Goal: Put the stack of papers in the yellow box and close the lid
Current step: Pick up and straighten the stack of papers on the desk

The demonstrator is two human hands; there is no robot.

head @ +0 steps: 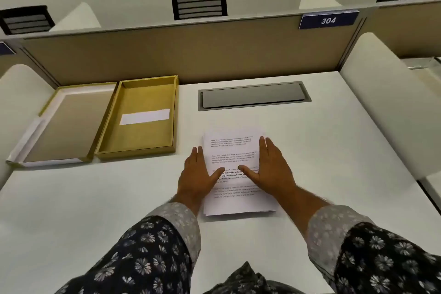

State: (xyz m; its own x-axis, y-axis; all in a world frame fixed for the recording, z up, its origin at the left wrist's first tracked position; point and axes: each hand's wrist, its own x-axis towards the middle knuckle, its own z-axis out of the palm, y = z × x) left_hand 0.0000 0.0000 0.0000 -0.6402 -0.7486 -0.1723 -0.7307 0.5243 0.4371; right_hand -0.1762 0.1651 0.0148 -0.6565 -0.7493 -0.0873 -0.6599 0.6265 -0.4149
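Note:
A stack of white printed papers (232,150) lies flat on the white desk in front of me. My left hand (199,174) rests flat along its left edge, thumb on the sheet. My right hand (272,167) lies flat along its right edge, thumb also on the top page. Both hands have fingers extended and grip nothing. The yellow box (105,138) stands open at the far left of the papers, with a white slip (144,116) on its floor. Its lid (64,124) lies upside down just left of the box.
A grey cable hatch (253,95) is set into the desk beyond the papers. A tan partition (167,55) with a "304" sign (328,20) walls the back. White side dividers (391,102) bound the desk left and right. Black chairs (199,2) stand behind the partition.

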